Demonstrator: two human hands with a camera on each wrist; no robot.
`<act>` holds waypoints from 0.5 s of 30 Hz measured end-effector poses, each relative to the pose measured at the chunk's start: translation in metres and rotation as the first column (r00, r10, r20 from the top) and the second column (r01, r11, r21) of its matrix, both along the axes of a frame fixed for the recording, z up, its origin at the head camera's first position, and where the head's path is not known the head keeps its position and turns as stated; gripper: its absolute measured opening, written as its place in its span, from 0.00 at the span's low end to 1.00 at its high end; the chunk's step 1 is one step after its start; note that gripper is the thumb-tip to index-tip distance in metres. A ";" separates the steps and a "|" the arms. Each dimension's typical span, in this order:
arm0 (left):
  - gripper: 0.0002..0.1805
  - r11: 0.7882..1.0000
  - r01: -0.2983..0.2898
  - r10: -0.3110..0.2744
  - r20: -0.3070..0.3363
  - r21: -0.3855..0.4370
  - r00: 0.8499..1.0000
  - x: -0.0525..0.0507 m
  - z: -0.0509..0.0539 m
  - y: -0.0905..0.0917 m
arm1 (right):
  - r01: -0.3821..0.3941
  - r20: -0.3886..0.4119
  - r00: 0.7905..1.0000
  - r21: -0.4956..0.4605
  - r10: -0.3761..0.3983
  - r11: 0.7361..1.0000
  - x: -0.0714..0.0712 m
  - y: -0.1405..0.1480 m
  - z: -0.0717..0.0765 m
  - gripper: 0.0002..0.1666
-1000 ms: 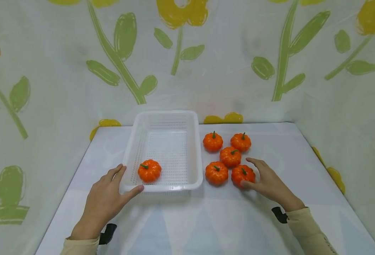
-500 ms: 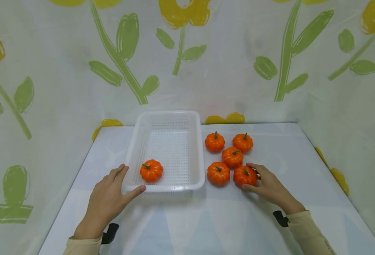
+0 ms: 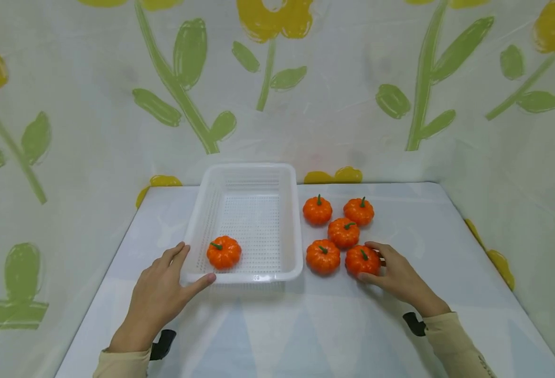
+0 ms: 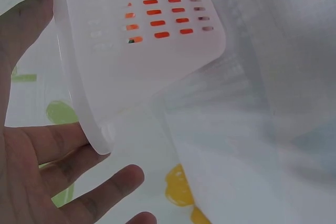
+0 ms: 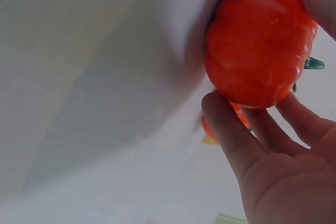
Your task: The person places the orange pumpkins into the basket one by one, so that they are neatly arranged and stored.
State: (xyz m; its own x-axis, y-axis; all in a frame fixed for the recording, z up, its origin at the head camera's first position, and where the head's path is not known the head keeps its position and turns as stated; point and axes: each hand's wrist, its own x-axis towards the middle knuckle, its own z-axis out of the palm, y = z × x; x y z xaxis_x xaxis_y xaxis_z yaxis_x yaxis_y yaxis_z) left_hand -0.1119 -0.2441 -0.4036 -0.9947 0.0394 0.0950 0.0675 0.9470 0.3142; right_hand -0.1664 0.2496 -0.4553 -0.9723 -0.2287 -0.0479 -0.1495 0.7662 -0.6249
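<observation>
Right fingers (image 5: 231, 135) closer around pumpkin (image 5: 257, 45)

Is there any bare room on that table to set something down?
The table is bare in front of the basket and to the right of the right hand. Inside the basket, there's room behind the lone pumpkin. Crowded: between basket and right hand, where five pumpkins cluster.
</observation>
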 end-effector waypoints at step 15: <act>0.58 1.000 0.004 -0.004 -0.005 0.010 1.000 -0.001 -0.001 0.000 | 0.024 -0.034 0.999 -0.033 -0.026 0.999 -0.001 0.010 0.003 0.51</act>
